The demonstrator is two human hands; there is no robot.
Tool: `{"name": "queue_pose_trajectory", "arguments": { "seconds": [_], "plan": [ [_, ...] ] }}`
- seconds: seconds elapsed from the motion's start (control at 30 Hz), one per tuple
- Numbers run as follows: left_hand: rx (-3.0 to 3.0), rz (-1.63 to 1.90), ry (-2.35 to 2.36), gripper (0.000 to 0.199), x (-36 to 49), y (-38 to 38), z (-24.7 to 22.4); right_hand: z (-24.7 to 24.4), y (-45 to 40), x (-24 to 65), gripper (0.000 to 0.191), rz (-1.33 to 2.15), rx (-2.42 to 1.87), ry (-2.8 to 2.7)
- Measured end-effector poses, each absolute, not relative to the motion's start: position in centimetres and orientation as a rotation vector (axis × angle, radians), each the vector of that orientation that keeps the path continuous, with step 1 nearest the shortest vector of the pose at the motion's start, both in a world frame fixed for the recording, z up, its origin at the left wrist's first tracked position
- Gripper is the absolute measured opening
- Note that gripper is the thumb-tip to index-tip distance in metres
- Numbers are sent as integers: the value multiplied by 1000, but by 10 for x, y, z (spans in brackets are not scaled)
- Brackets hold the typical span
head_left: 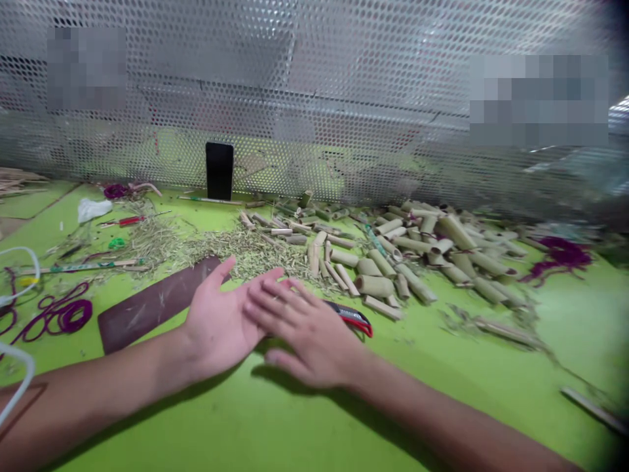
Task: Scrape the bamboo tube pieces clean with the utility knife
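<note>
My left hand (221, 321) is palm up with its fingers stretched out, holding nothing. Across its fingers lies my right hand (314, 334), palm down, its fingers extended and its thumb apart. Behind my left wrist a dark brown flat strip (152, 305) rests on the green table (236, 426), partly covered by that hand. A red and black utility knife (356, 318) lies just beyond my right hand, which hides part of it. Past the fingertips spreads a heap of thin shavings (246, 252).
Cut bamboo tubes (376, 285) are piled to the right of centre. A black phone (219, 172) leans upright against the perforated metal screen (295, 111). Purple cord (73, 314) lies coiled at the left, near a red screwdriver (132, 221). More purple cord (560, 255) is at the right.
</note>
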State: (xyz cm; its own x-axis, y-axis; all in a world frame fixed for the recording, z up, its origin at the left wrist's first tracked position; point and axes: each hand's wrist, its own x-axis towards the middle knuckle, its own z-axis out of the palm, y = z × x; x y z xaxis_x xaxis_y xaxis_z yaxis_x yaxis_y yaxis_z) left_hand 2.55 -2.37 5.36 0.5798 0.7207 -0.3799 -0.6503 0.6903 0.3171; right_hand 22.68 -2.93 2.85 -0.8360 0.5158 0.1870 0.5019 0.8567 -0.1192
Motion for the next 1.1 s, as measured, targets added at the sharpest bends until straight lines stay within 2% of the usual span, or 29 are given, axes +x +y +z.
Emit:
{"name": "queue_pose_trajectory", "arguments": {
  "seconds": [0.07,0.1,0.2,0.23,0.37,0.5,0.63,0.8,0.93,1.1],
  "plan": [
    [142,846,534,76,27,-24,55,27,-30,225,70,44,-1039,-2699],
    [132,831,540,76,27,-25,55,27,-30,225,71,38,-1027,-2684],
    [104,772,522,79,27,-25,56,26,-29,225,73,123,-691,-2837],
    [104,785,520,79,27,-25,56,26,-28,226,72,131,-693,-2849],
    [113,843,556,76,27,-24,58,24,-23,229,71,1,-1117,-2632],
    [103,807,548,80,27,-24,59,24,-26,229,76,55,-772,-2800],
    [142,840,503,77,25,-22,53,24,-26,230,72,-74,-1090,-2652],
    [122,822,475,78,23,-24,54,23,-22,235,75,-51,-916,-2741],
    [125,837,524,78,23,-26,62,26,-22,239,74,-110,-1220,-2547],
    [162,848,513,78,18,-22,68,28,-30,240,77,-77,-832,-2731]
  ]
}}
